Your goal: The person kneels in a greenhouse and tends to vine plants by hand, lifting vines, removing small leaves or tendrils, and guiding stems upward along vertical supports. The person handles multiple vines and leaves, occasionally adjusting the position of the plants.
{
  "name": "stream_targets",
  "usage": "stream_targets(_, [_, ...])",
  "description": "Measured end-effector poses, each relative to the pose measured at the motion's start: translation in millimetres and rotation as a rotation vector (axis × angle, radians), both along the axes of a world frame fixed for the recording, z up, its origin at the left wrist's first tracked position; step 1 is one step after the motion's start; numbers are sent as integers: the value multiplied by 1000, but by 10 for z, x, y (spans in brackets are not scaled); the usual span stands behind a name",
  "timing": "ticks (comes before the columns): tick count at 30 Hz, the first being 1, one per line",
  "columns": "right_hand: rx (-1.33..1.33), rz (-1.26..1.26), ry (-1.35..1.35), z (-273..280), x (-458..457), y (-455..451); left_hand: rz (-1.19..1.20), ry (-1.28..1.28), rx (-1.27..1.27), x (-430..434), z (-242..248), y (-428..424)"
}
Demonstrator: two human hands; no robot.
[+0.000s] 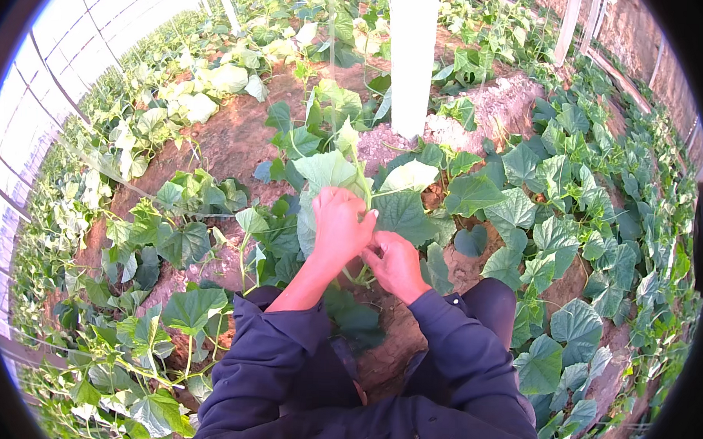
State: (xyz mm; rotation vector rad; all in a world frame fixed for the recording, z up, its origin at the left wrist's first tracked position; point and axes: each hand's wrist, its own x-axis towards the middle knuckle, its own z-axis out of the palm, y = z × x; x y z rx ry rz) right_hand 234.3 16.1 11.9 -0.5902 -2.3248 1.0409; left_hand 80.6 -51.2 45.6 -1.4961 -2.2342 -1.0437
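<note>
Both my hands meet at one leafy vine, which looks like a cucumber plant, in the middle of the view. My left hand has its fingers bent against the stem, just under a broad green leaf. Touching it from the lower right, my right hand has thumb and forefinger pinched together at the same stem. The vine's pale green upper stem rises above my left hand. What lies between my fingertips is too small and covered to make out.
A white post stands in the soil just beyond the plant. Rows of leafy vines grow on both sides, with reddish bare soil between them. Thin strings hang overhead. A metal-framed translucent wall curves along the left, an earthen wall along the right.
</note>
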Motion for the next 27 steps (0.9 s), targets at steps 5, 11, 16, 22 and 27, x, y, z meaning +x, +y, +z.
stream_targets(5, [579,-143,403,462,97,211,2,-5,36,66,-21,-160])
stream_targets(11, [663,-94,174,524,200,438,-88,16,22,240,113,-295])
stream_targets(16, [623,-564,87,607,321,776,-59,60,23,223,79,-375])
stream_targets(22, [-36,-157,219,643,147,554,-94,144,45,451,91,-330])
stream_targets(27, [-351,-107,188,422,28,636,-93,101,-79,579,190,-352])
